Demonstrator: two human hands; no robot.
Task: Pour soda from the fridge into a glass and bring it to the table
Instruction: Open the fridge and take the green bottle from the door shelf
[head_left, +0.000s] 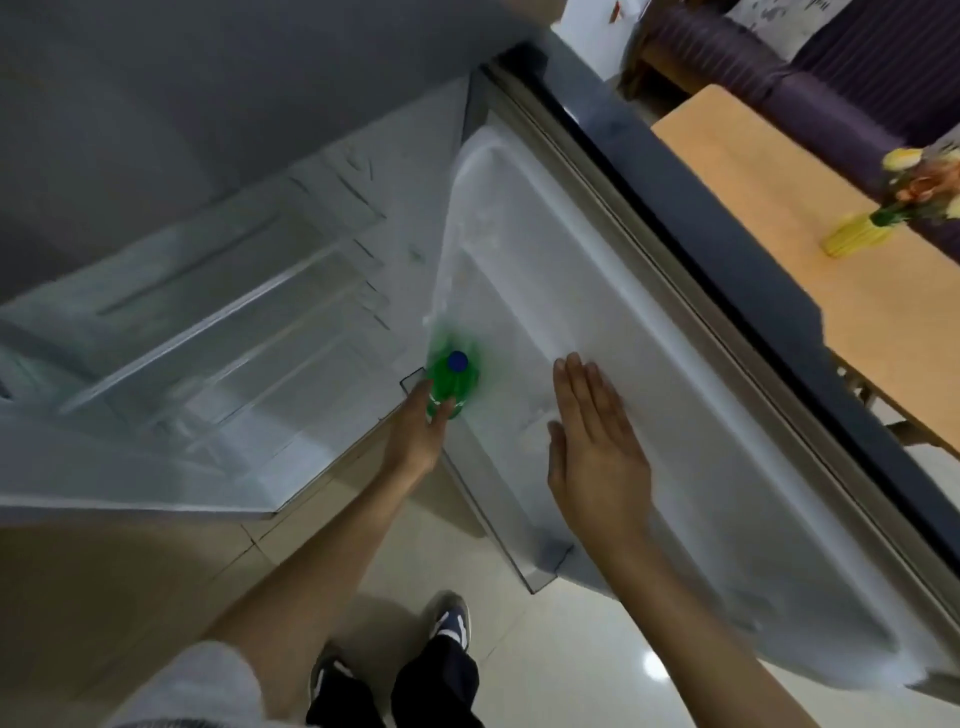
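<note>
A green soda bottle (453, 379) with a blue cap stands in the clear shelf (498, 525) of the open fridge door (649, 364). My left hand (418, 434) reaches down to it, fingers and thumb wrapped around the bottle's shoulder. My right hand (597, 447) is flat, fingers together and extended, held against or just above the door's white inner panel, to the right of the bottle. No glass is in view.
The fridge interior (218, 332) with pale shelves lies at left. A wooden table (810, 249) with a yellow vase of flowers (883, 218) stands beyond the door at right, a purple sofa (831, 67) behind it. My feet are on the tiled floor (561, 649).
</note>
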